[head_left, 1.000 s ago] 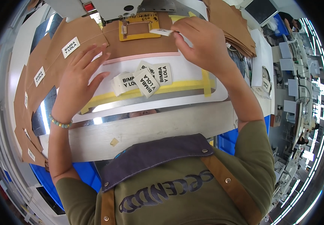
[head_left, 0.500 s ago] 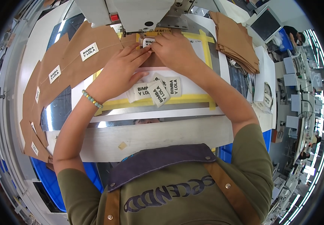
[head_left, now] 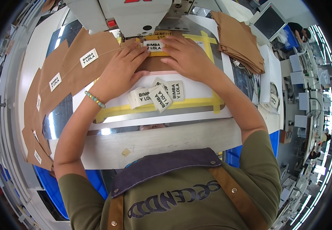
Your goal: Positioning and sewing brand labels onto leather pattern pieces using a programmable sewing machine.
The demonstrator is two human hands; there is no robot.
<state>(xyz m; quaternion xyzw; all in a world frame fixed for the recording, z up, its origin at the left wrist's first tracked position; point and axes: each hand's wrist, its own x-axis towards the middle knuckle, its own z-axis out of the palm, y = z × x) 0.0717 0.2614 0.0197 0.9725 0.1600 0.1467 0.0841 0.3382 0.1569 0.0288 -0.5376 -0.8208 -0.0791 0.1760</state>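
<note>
A white printed label (head_left: 153, 46) lies in the yellow template frame (head_left: 158, 35) on a brown piece (head_left: 154, 64) beneath the sewing machine head (head_left: 139, 15). My left hand (head_left: 123, 68) rests palm down at the label's left, fingertips at the frame, thumb stretched out. My right hand (head_left: 185, 57) lies over the right side, fingertips on or beside the label's edge, fingers apart. Several loose white labels (head_left: 161, 98) are piled below both hands on the white board (head_left: 127, 113), which is bordered with yellow tape.
Joined brown pieces (head_left: 70, 69), each bearing a label, curve down the left of the table. A brown stack (head_left: 239, 40), a monitor (head_left: 269, 21) and a white box (head_left: 269, 76) are at right. Blue bins (head_left: 56, 188) sit below the table edge. A co-worker (head_left: 299, 32) is at upper right.
My right hand carried a label inward and down into the yellow frame, where it now lies uncovered. My left hand moved up and right to the frame's edge.
</note>
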